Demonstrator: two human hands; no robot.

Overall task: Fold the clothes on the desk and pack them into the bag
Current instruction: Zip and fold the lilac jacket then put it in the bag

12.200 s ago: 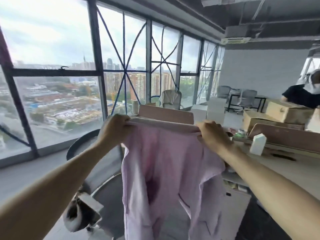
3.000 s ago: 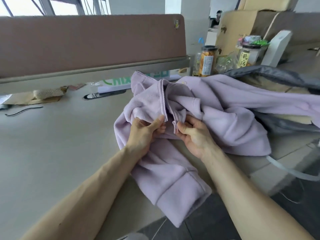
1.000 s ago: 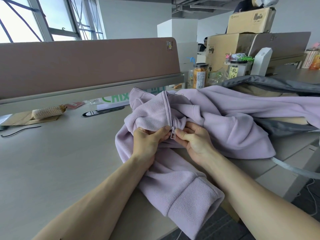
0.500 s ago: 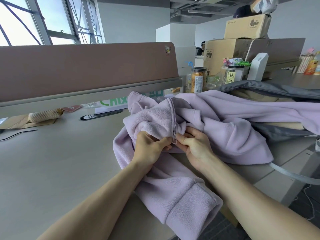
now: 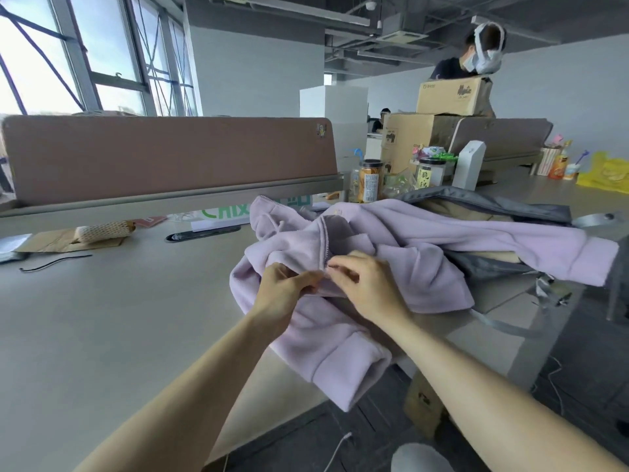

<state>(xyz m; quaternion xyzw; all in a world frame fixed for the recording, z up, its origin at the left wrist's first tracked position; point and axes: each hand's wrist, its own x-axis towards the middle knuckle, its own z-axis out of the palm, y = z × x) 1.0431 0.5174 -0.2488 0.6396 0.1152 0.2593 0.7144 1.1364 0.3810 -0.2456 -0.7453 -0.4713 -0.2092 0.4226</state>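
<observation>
Your lilac fleece jacket (image 5: 425, 240) lies bunched at the centre of the frame. Its hem hangs over the near edge of the desk (image 5: 119, 318) and one sleeve is draped rightward across the open grey bag (image 5: 493, 206). Since half a second ago the garment has hardly shifted. What changed is your grip at the foot of the zip (image 5: 325, 240): the pull that showed between your thumbs is now covered by your fingers, and your view has lifted.

I judge you are still sorting out the zip, so the folding proper has not begun and nothing is packed.

Your left hand (image 5: 284, 294) sits just left of the zip's lower end, fingers curled and pinching the fleece edge. Your right hand (image 5: 371, 291) has rolled knuckles-up against it, fingers bent with the tips at the zip foot. Blur hides whether they actually pinch it. Both forearms reach in from the bottom of the frame.

Snack jars (image 5: 369, 180) and a brown partition (image 5: 170, 158) stand behind, in the upper half.
</observation>
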